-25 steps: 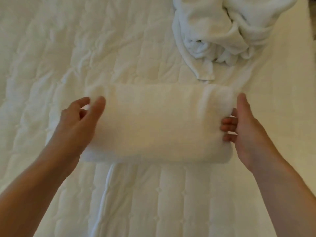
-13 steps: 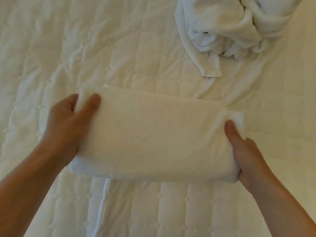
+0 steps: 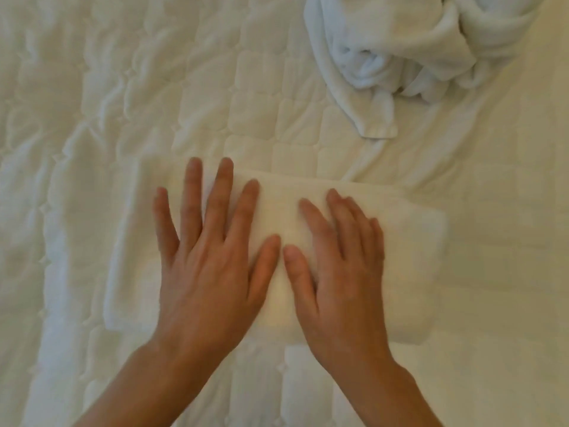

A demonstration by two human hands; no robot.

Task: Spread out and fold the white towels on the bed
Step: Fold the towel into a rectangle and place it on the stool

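A folded white towel lies as a thick rectangle on the quilted bed, in the middle of the view. My left hand rests flat on its left half, palm down, fingers spread. My right hand lies flat on its middle, fingers apart, thumb tip close to the left thumb. Neither hand grips anything. A heap of crumpled white towels sits at the top right, one end hanging toward the folded towel.
The quilted white mattress cover fills the whole view. Wrinkles in the cover run from the crumpled heap down toward the folded towel's far right corner.
Both hands let go of the folded towel's ends and now lie flat on top of it, close together. The towel sits at a slight slant on the bed.
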